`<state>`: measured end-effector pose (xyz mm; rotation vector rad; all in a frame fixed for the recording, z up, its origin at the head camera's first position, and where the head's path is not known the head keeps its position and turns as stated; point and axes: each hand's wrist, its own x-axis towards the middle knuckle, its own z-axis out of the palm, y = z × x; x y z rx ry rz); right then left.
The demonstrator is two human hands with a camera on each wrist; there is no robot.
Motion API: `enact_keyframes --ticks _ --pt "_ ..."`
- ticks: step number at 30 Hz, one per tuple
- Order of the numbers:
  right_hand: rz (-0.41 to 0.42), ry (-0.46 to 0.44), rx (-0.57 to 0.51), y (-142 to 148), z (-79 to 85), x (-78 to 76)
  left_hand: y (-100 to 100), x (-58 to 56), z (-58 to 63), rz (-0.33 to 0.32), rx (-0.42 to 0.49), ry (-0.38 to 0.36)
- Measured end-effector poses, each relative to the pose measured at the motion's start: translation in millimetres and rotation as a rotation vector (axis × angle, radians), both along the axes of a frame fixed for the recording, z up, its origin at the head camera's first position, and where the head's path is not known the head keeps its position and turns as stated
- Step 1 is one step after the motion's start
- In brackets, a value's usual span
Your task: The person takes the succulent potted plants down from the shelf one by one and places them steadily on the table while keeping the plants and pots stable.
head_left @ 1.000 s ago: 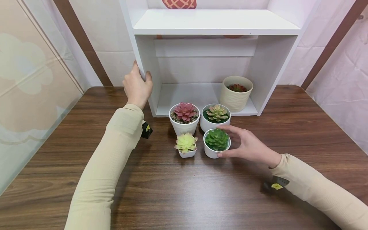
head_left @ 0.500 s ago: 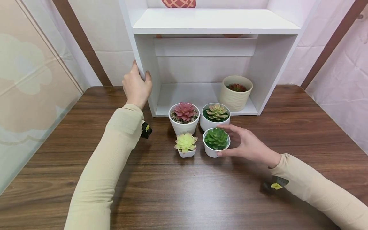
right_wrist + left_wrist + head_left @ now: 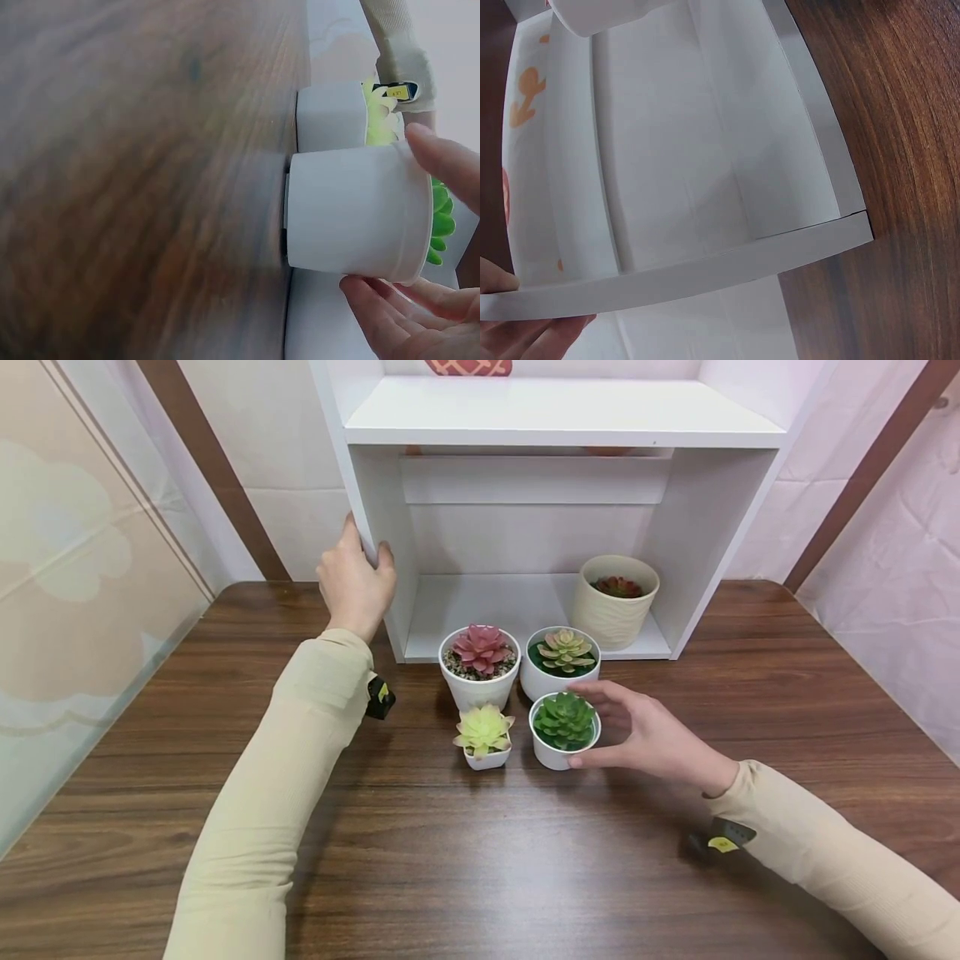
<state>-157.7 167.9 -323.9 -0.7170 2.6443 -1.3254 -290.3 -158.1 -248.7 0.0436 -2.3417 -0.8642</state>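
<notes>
My left hand [image 3: 356, 583] grips the left side panel of a white shelf unit [image 3: 562, 437], thumb inside and fingers outside. In the left wrist view the fingers wrap that panel's edge [image 3: 682, 266]. My right hand [image 3: 648, 735] holds a small white pot with a green succulent [image 3: 565, 722] between thumb and fingers. The right wrist view shows this pot [image 3: 352, 214] upright on the table. Left of it sits a square white pot with a yellow-green succulent [image 3: 483, 733]. Behind these are a pink succulent [image 3: 480, 664] in a white pot and a pale green succulent [image 3: 564, 656] in a white bowl-shaped pot.
A cream textured pot [image 3: 615, 610] with a reddish succulent stands inside the lower shelf compartment, at the right. The shelf stands at the back of a brown wooden table [image 3: 480, 868]. Pale fabric walls [image 3: 82, 527] surround the table.
The view tilts very slightly. Both hands and all the pots keep essentially the same places.
</notes>
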Motion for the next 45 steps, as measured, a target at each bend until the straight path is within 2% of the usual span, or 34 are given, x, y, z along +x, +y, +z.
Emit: enact_keyframes --ticks 5,9,13,18,30,38,45 --pt "0.006 0.014 -0.010 3 3.9 0.7 0 -0.2 0.2 0.000 -0.002 0.002" --pt "0.009 -0.001 -0.061 8 9.9 0.6 0 -0.2 0.4 0.005 -0.004 0.000" --pt "-0.011 -0.004 -0.093 13 16.5 -0.7 0 -0.1 0.4 0.003 -0.005 0.000" --pt "-0.051 0.043 -0.108 18 22.9 -3.1 0 0.5 0.5 0.005 -0.005 -0.006" --pt "-0.168 0.198 -0.235 23 25.5 -18.6 0 0.4 0.0 0.005 -0.005 -0.003" --pt "-0.326 0.192 -0.300 25 24.6 -36.4 0 0.6 1.0 0.010 -0.009 -0.004" --pt "-0.404 0.245 -0.347 28 21.7 -48.9 1 -0.1 0.0 0.011 -0.007 -0.003"
